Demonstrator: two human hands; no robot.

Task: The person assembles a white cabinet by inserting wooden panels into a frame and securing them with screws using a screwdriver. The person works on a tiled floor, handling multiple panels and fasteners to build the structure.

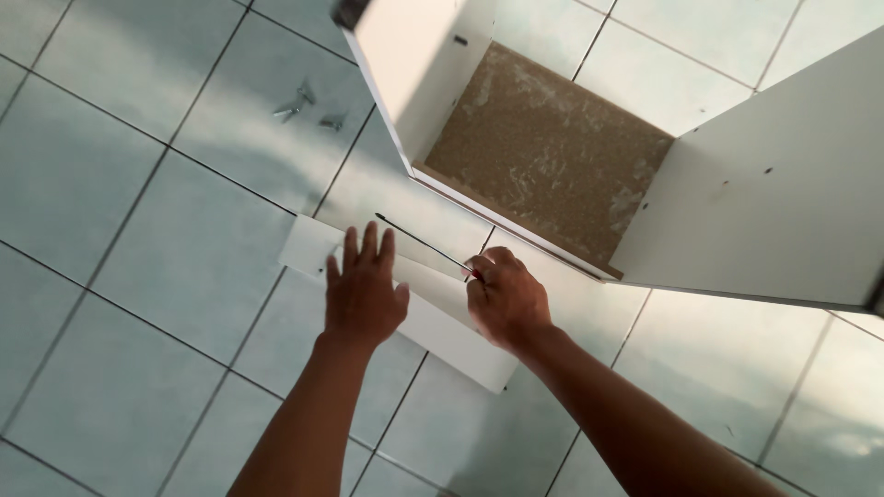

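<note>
The left hand lies flat, palm down, on a narrow white laminated board that rests on the pale green tiled floor — its fingers are stretched out and released, pressing the panel rather than gripping anything. Just beside it, the right hand is clenched around the handle of a thin screwdriver; a bit of red handle shows at the knuckles, and the dark metal shaft slants up and to the left, its tip hanging above the far edge of the board. Beyond the hands stands an open white chipboard cabinet box, with two white side panels and a raw brown particleboard face between them, its lower edge near the board. Farther off to the left, a few small silver screws lie loose on a tile — well apart from both hands.
</note>
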